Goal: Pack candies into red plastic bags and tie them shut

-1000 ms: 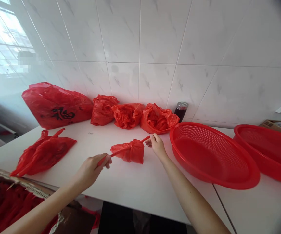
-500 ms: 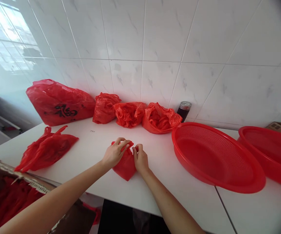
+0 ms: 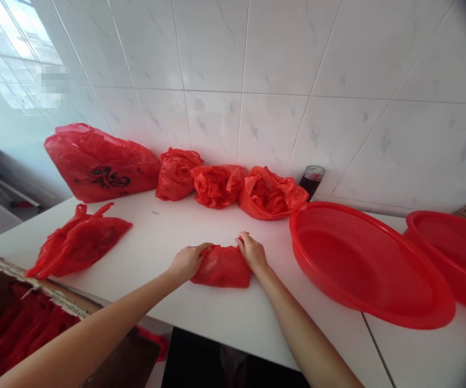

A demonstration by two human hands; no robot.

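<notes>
A small red drawstring pouch (image 3: 222, 269) lies on the white table (image 3: 160, 226) in front of me, its gathered top edge facing away. My left hand (image 3: 188, 261) is closed on the top left corner, thumb and fingers pinching it. At the top right corner my right hand (image 3: 252, 252) pinches the pouch too, with a bit of red poking out above the fingertips. The pouch's mouth looks drawn together between both hands. What is inside cannot be seen.
Red plastic bags (image 3: 218, 186) line the wall, with a larger printed bag (image 3: 107, 167) at left. A tied red bag (image 3: 83, 242) lies nearer. Red baskets (image 3: 338, 258) stand right, by a dark flask (image 3: 312, 180). A cardboard box (image 3: 55, 299) of red items sits lower left.
The pouch has turned from a tilted, corner-down pose to lying with its long edge toward me. My hands have moved apart, the right one shifting right and up.
</notes>
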